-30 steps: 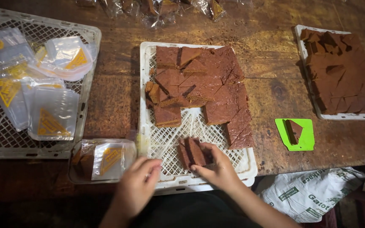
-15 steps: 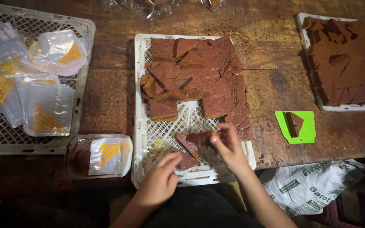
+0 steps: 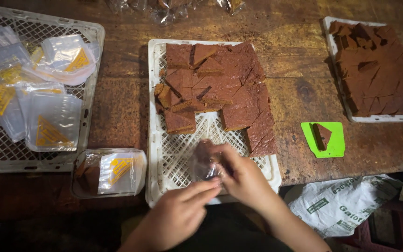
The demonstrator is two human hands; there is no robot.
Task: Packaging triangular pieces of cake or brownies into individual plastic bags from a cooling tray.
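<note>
Tabletop (image 3: 299,88): dark worn wood, carrying three trays.

Left tray (image 3: 92,70), white lattice, at the left edge: holds a heap of clear bags (image 3: 52,121) with yellow triangle prints.

Middle tray (image 3: 164,154), white lattice, at the near edge: brown slab (image 3: 239,88) cut into triangles and squares fills its far half; near half is bare mesh.

Right tray (image 3: 339,84) at the far right corner: a second brown slab (image 3: 378,65), also cut.

White printed sack (image 3: 341,205) lies below the near right edge.

Green scraper (image 3: 334,144), between middle and right trays, carries one brown wedge (image 3: 322,135).

Filled clear tub (image 3: 110,172) sits just left of the middle tray's near corner.

Change over the last second: both hands were on loose brown pieces on the near mesh; those pieces are now off the mesh and inside a clear bag (image 3: 204,163) held over the near part of the middle tray. Reading: pieces bagged, the bag being closed or adjusted.

Right hand (image 3: 246,177): fingers pressed together, pinching the bag's right side.

Left hand (image 3: 180,214): fingertips pinching the bag's lower edge.
</note>
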